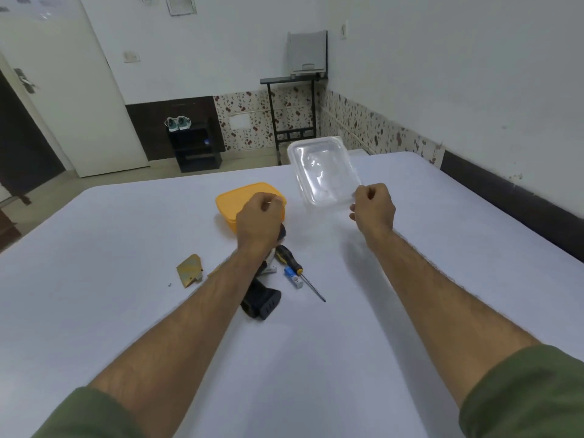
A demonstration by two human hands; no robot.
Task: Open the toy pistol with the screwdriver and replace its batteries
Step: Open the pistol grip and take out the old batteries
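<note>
The black toy pistol (263, 301) lies on the white table (126, 248), mostly hidden under my left forearm. Just to its right lie a screwdriver (289, 260) with a black and yellow handle and a blue and white battery (294, 278). My left hand (259, 221) hovers over the pistol's far end with its fingers curled, and I see nothing in it. My right hand (374, 210) pinches the near corner of a clear plastic container (322, 170) and holds it tilted above the table.
A yellow plastic box (234, 200) sits just beyond my left hand. A torn yellowish packet (189, 269) and a tiny dark screw (170, 284) lie left of the pistol. A wall runs along the table's right side.
</note>
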